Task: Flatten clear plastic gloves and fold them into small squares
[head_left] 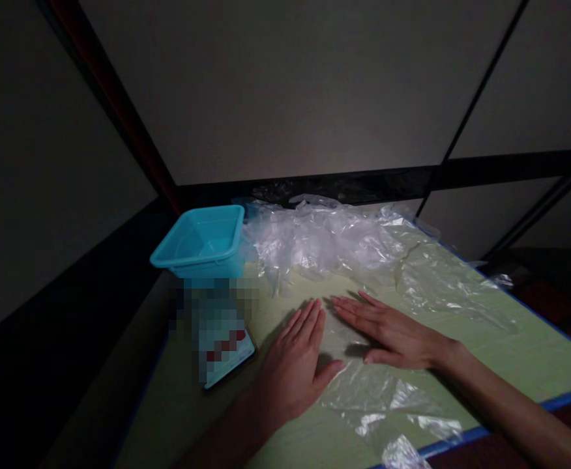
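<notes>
A clear plastic bag (pixel 378 391) lies spread on the pale green tabletop (pixel 485 365), its crumpled end reaching the near edge. Over its far part my left hand (pixel 298 365) rests palm down with fingers stretched forward and the thumb out to the right. My right hand (pixel 388 331) comes in from the right, also palm down, its fingers pointing left and its thumb apart. The fingertips of the two hands nearly meet. Neither hand grips anything. Beyond them sits a heap of crumpled clear plastic bags (pixel 319 234).
A blue plastic basin (pixel 202 241) stands at the far left corner. Nearer, left of my left hand, lies a phone (pixel 229 365), partly blurred out. Another thin clear sheet (pixel 442 280) spreads over the right side. Pale panels (pixel 290 91) rise behind the table.
</notes>
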A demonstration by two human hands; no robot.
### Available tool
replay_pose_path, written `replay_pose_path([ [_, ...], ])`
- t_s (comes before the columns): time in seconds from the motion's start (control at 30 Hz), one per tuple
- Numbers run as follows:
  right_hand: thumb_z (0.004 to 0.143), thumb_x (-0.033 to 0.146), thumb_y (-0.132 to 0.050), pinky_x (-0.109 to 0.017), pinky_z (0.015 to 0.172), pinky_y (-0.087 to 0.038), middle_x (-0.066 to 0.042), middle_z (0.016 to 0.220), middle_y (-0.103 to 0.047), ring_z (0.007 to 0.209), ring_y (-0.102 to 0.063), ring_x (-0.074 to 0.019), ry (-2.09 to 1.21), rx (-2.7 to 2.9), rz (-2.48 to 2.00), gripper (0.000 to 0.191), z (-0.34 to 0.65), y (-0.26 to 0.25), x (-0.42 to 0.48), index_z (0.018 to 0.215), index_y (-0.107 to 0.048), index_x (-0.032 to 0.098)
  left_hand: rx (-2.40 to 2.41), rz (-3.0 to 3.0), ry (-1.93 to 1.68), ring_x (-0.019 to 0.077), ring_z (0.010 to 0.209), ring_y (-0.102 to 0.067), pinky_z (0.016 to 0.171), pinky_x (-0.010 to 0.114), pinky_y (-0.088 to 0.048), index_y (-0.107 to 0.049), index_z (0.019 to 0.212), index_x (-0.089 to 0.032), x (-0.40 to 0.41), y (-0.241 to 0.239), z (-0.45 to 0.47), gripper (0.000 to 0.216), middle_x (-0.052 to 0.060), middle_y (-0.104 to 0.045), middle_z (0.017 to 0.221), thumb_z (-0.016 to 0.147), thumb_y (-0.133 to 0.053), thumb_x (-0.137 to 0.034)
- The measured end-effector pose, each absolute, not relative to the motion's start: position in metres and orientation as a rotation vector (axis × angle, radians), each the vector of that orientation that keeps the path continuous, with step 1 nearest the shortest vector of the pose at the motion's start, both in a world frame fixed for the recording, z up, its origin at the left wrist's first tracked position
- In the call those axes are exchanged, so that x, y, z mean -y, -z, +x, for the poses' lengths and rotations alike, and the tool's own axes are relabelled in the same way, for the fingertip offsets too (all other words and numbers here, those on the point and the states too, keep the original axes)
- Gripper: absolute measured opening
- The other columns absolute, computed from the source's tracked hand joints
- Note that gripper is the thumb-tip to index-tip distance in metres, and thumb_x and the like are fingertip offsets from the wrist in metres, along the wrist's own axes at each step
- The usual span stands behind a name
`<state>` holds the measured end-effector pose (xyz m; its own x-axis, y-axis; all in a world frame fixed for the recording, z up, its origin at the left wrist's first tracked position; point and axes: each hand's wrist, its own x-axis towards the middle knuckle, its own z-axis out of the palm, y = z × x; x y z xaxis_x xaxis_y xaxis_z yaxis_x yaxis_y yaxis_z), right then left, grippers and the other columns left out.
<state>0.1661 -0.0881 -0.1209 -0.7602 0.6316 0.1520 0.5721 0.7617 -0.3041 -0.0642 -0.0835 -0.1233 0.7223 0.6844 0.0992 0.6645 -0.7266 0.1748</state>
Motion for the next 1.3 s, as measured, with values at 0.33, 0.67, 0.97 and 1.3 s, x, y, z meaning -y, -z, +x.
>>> replay_pose_path([
  [0.33, 0.086, 0.056, -0.039, -0.049, 0.109, -0.013, -0.014, 0.147, -0.008, 0.135, -0.011, -0.0258, -0.237, 2.792, -0.953, 0.082, 0.161, 0.119, 0.099, 0.143, -0.002, 0.011, -1.107, 2.796, -0.192, 0.025, 0.134, -0.017, 0.108, 0.042, -0.024, -0.028, 0.135, -0.005, 0.079, 0.127, -0.068, 0.069, 0.018, -0.022, 0.144, 0.085, -0.045, -0.048],
  [0.67, 0.086, 0.056, -0.038, -0.048, 0.106, -0.025, -0.018, 0.146, -0.01, 0.133, -0.013, -0.0297, -0.085, 2.665, -1.291, 0.082, 0.152, 0.131, 0.126, 0.143, -0.002, 0.009, -1.119, 2.805, -0.122, 0.0235, 0.135, -0.013, 0.109, 0.039, -0.02, -0.026, 0.137, -0.005, 0.078, 0.127, -0.068, 0.069, 0.016, -0.017, 0.146, 0.085, -0.043, -0.048],
  [0.97, 0.086, 0.057, -0.037, -0.049, 0.106, -0.023, -0.018, 0.146, -0.009, 0.134, -0.011, -0.0284, -0.043, 2.668, -1.344, 0.083, 0.155, 0.139, 0.13, 0.143, 0.0, 0.009, -1.156, 2.847, -0.102, 0.025, 0.134, -0.018, 0.108, 0.041, -0.022, -0.027, 0.136, -0.004, 0.069, 0.127, -0.077, 0.07, 0.018, -0.021, 0.145, 0.085, -0.043, -0.05],
  [1.3, 0.086, 0.054, -0.041, -0.045, 0.108, -0.023, -0.015, 0.146, -0.012, 0.134, -0.014, -0.0268, -0.011, 2.6, -1.296, 0.081, 0.155, 0.144, 0.129, 0.143, -0.003, 0.011, -1.072, 2.8, -0.302, 0.0253, 0.135, -0.01, 0.109, 0.039, -0.02, -0.021, 0.138, -0.003, 0.091, 0.125, -0.032, 0.077, 0.018, -0.017, 0.146, 0.087, -0.026, -0.06],
])
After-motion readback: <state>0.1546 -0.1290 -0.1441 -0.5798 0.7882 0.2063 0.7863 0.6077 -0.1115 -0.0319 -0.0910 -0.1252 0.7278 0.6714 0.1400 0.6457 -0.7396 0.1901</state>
